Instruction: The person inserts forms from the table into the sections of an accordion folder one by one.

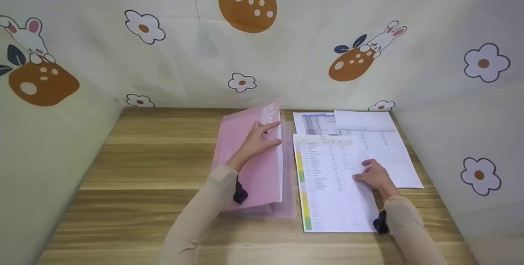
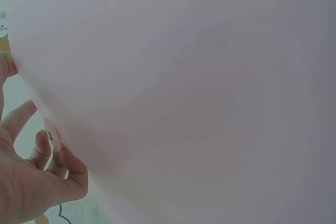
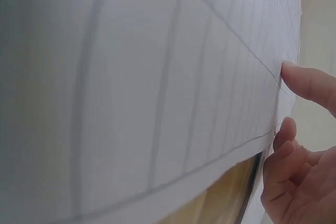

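Observation:
My left hand lies over a pink folder. Its thumb and fingers are at the right edge of the raised cover, with white paper showing beneath. In the left wrist view, the left hand holds the pale cover's edge, and a small tab with a round snap shows among the fingers. My right hand rests on the right side of a printed table sheet with a yellow and green left strip. Seen from the right wrist, the right hand touches the lined sheet with fingertips apart.
Another printed sheet lies behind the front one. A mostly white sheet sits at the back right, partly under the right hand. The wooden table meets a patterned curtain along its back and sides.

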Tool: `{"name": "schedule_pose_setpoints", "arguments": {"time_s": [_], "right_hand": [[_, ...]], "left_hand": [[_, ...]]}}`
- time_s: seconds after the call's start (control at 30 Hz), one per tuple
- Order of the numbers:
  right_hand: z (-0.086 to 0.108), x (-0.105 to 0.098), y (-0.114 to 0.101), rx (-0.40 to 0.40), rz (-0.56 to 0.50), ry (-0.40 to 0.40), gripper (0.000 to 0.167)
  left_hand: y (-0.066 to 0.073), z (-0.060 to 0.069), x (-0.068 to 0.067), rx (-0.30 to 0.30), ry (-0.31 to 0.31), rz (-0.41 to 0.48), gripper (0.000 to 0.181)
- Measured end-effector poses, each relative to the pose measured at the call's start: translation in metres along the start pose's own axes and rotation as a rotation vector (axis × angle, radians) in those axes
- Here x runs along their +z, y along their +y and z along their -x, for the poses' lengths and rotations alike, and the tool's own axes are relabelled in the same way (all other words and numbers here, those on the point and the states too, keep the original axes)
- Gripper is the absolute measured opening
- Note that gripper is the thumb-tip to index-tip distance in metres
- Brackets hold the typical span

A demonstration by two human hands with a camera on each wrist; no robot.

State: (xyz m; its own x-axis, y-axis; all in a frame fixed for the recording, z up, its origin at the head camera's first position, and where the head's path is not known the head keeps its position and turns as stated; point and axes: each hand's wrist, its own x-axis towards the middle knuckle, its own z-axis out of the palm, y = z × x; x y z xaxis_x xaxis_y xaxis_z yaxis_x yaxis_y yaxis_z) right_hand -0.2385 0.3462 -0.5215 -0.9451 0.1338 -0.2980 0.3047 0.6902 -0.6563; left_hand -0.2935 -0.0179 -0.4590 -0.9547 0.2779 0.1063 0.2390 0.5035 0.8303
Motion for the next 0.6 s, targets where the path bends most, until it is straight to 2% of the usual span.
{"name": "schedule_pose_setpoints", "arguments": {"time_s": [0.13, 0.37, 0.6], "right_hand": [[0.0009, 0.0001, -0.0022, 0.005, 0.000, 0.000, 0.060], [0.0041, 0.0005, -0.0056, -0.038, 0.097, 0.052, 0.060], [0.0071, 0.0009, -0.0052, -0.054, 0.098, 0.063, 0.066]], "left_hand": [[-0.0005, 0.0002, -0.0005, -0.006, -0.003, 0.000, 0.055], [-0.0011, 0.0000, -0.0002, -0.011, -0.005, -0.004, 0.056], [-0.0016, 0.0000, 0.0009, 0.008, -0.006, 0.006, 0.055]]}}
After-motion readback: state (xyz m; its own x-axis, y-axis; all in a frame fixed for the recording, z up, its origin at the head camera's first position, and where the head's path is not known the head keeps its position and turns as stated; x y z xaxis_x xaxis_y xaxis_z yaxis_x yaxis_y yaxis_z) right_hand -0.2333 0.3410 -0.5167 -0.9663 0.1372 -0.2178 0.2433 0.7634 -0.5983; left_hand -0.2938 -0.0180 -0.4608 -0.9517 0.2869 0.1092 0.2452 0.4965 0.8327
